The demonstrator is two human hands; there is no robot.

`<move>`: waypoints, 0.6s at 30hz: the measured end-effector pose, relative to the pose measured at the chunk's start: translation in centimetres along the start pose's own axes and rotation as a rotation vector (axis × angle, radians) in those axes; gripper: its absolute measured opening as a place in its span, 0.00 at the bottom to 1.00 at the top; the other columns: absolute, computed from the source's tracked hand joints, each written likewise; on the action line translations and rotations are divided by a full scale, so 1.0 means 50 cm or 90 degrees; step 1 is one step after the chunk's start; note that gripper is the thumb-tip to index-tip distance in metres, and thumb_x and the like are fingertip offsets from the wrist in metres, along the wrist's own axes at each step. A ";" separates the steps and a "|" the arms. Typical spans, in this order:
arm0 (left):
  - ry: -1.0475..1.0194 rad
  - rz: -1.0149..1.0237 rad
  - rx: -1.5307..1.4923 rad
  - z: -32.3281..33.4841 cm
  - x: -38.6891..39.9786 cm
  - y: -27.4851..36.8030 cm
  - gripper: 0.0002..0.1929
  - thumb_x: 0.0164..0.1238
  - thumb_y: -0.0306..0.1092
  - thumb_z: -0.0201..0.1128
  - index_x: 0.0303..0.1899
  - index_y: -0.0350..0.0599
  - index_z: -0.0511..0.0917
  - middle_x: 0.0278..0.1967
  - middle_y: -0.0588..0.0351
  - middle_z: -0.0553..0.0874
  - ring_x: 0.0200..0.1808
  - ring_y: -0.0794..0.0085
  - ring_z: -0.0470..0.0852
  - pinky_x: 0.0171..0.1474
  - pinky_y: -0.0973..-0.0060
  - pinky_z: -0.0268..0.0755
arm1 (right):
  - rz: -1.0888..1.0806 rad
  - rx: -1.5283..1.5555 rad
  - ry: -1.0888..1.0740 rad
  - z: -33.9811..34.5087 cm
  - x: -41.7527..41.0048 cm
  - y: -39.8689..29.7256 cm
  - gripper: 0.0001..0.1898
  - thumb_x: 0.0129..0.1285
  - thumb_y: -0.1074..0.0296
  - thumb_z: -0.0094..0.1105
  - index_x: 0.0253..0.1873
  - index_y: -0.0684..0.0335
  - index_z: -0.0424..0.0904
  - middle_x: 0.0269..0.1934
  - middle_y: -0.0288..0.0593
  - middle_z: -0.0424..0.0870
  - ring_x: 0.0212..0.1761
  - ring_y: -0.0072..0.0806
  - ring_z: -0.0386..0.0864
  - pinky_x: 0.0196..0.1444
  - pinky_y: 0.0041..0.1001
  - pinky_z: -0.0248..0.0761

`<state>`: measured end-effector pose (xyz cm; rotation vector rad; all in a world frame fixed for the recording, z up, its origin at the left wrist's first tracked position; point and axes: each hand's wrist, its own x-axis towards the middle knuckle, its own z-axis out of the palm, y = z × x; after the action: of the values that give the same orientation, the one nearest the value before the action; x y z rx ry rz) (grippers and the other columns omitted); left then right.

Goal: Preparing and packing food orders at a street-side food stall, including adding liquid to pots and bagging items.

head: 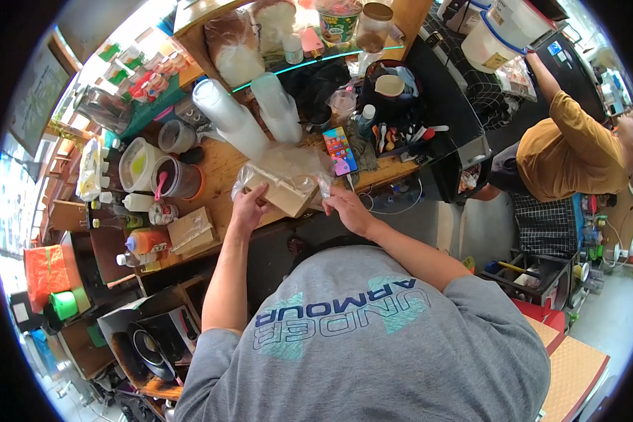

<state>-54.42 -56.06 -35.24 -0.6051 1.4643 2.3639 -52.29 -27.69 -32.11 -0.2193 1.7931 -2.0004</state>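
Observation:
A brown cardboard box (pixel 284 196) sits inside a clear plastic bag (pixel 290 158), tilted above the front edge of the wooden counter (pixel 219 179). My left hand (pixel 250 207) grips the box's left end, thumb on top. At the bag's right edge, my right hand (pixel 347 207) pinches the plastic between thumb and fingers. Just beyond the bag lies a smartphone (pixel 340 151) with its screen lit and a white cable plugged in. Two leaning stacks of clear plastic cups, a left stack (pixel 229 118) and a right stack (pixel 277 108), stand behind the bag.
Left on the counter are a tub with a pink scoop (pixel 176 179), sauce bottles (pixel 147 242) and another cardboard box (pixel 192 232). A black utensil tray (pixel 406 140) stands to the right. Beyond it, a person in a brown shirt (pixel 580 147) reaches towards stacked white tubs (pixel 493 42).

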 end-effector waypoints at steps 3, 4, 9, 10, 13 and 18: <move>0.054 0.002 0.015 0.006 0.022 -0.012 0.19 0.72 0.27 0.61 0.60 0.39 0.69 0.51 0.47 0.83 0.44 0.58 0.87 0.41 0.56 0.89 | -0.012 -0.018 -0.062 0.002 0.009 0.010 0.12 0.72 0.66 0.47 0.48 0.66 0.80 0.28 0.34 0.75 0.32 0.21 0.73 0.40 0.25 0.70; 0.092 0.000 0.010 0.019 0.029 -0.015 0.18 0.72 0.26 0.61 0.60 0.39 0.70 0.50 0.46 0.83 0.42 0.58 0.87 0.37 0.56 0.89 | -0.011 -0.020 -0.065 0.005 0.010 0.013 0.12 0.72 0.66 0.47 0.48 0.66 0.80 0.28 0.34 0.75 0.32 0.21 0.73 0.40 0.25 0.70; 0.162 0.003 -0.010 0.090 0.058 -0.029 0.20 0.70 0.27 0.63 0.60 0.37 0.69 0.46 0.47 0.82 0.38 0.57 0.86 0.32 0.55 0.88 | -0.003 0.066 -0.127 0.028 0.014 -0.018 0.26 0.72 0.68 0.48 0.73 0.65 0.67 0.32 0.35 0.76 0.35 0.21 0.74 0.43 0.24 0.71; 0.186 -0.006 0.042 0.116 0.061 -0.027 0.20 0.70 0.28 0.63 0.60 0.40 0.69 0.45 0.48 0.83 0.40 0.57 0.87 0.34 0.57 0.87 | -0.002 0.065 -0.129 0.025 0.018 -0.021 0.26 0.72 0.68 0.48 0.73 0.65 0.67 0.32 0.35 0.76 0.35 0.21 0.74 0.43 0.24 0.71; 0.225 -0.005 0.139 0.132 0.049 -0.026 0.27 0.68 0.35 0.66 0.66 0.43 0.66 0.45 0.45 0.85 0.42 0.52 0.88 0.41 0.54 0.85 | 0.052 0.191 -0.088 0.015 0.038 -0.043 0.28 0.71 0.68 0.47 0.75 0.64 0.63 0.33 0.35 0.76 0.36 0.21 0.74 0.45 0.23 0.70; 0.380 0.068 0.952 0.138 -0.036 0.046 0.40 0.63 0.40 0.70 0.73 0.47 0.59 0.53 0.39 0.85 0.51 0.48 0.86 0.55 0.55 0.78 | 0.065 0.444 -0.069 -0.009 0.068 -0.085 0.30 0.71 0.69 0.45 0.77 0.63 0.60 0.32 0.37 0.76 0.35 0.24 0.74 0.47 0.25 0.69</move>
<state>-55.26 -50.94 -29.86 -0.7301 2.8668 0.5390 -56.43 -28.49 -28.60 -0.0128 0.9356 -2.3425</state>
